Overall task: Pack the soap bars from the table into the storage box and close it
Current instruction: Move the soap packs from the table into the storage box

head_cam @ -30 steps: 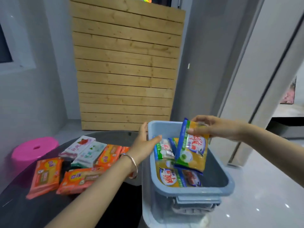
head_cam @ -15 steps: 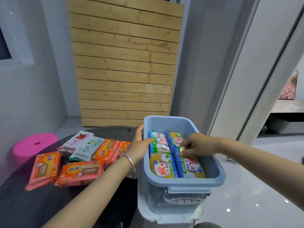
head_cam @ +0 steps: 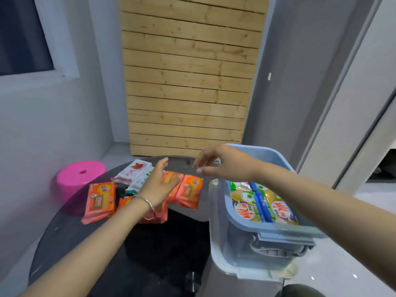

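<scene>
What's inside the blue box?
Wrapped soap bars in yellow and green packs lie flat side by side in the blue box. A forearm crosses the far end, so whatever lies there, or under the top packs, is hidden.

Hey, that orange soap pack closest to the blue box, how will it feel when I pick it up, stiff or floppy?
The orange soap pack will probably lift stiff, since it keeps a blocky, flat-sided shape, though its crimped ends may flex. Its glossy wrapper looks somewhat slippery. With those flat sides, it seems unlikely to roll.
</scene>
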